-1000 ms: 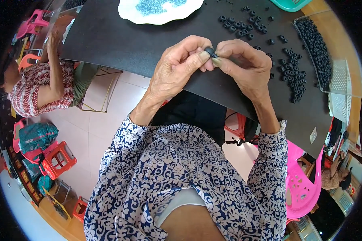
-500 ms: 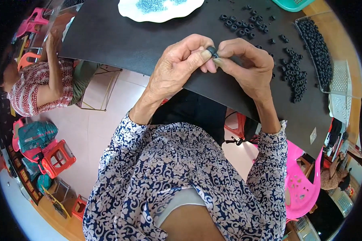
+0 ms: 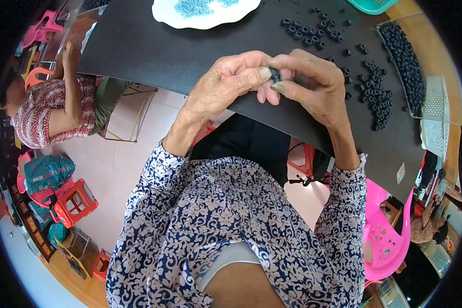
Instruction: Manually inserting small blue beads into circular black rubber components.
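Note:
Over the near edge of the dark table (image 3: 154, 56), my two hands meet. A small black ring-shaped rubber-like piece (image 3: 274, 75) is between them. The thumb and fingers of my left hand (image 3: 228, 84) pinch it from the left. From the right, my right hand (image 3: 315, 84) pinches at the same piece with thumb and forefinger; fingers partly hide it. Several loose black rings (image 3: 313, 33) lie beyond my right hand, and a denser cluster of black rings (image 3: 377, 95) lies to its right.
A scalloped white plate (image 3: 205, 24) with tiny pale-blue bits stands at the far side. More black pieces (image 3: 403, 61) fill a clear tray at right, by a white perforated basket (image 3: 435, 136). A teal basket (image 3: 376, 6) is at the far right. Another person (image 3: 51, 110) sits at left.
My hands have turned slightly about the black piece, and it has dropped a little nearer to me. The right fingers now curl further over it.

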The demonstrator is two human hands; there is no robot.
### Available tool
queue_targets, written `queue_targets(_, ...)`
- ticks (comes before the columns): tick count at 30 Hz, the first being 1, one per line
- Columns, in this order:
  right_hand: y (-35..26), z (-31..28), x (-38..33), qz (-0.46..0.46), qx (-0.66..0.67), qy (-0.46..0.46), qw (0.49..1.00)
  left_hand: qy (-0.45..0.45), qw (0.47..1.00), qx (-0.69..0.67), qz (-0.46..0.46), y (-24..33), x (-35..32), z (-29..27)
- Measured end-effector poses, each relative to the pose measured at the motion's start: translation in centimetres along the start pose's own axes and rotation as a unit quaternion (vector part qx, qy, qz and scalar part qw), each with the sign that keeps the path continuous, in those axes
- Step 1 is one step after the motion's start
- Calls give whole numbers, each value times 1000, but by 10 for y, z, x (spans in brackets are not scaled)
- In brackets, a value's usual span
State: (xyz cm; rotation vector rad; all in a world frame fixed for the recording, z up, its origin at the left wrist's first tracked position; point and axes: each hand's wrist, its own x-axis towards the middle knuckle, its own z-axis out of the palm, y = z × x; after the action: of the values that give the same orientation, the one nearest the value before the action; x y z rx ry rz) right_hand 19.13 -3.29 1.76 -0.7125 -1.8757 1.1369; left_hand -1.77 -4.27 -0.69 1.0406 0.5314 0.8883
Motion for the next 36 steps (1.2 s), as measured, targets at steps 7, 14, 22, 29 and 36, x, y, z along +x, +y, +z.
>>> queue_targets(7,-1,2,-1,-14,-44,15,999,18,999,33,16,-2,1,4)
queue_targets(14,-6,3,0,-9,-47,16,999,-15,999,-32,-18,0,0,-2)
queue_targets(22,-6,3,1,-10,-91,17,996,-11,999,-31,1,-3,1,0)
queue_targets(29,3,5,0,26,-74,12,997,49,997,48,18,-1,-2,13)
queue_targets(36,6,9,2,0,-96,40,995,54,993,99,15,2,-4,14)
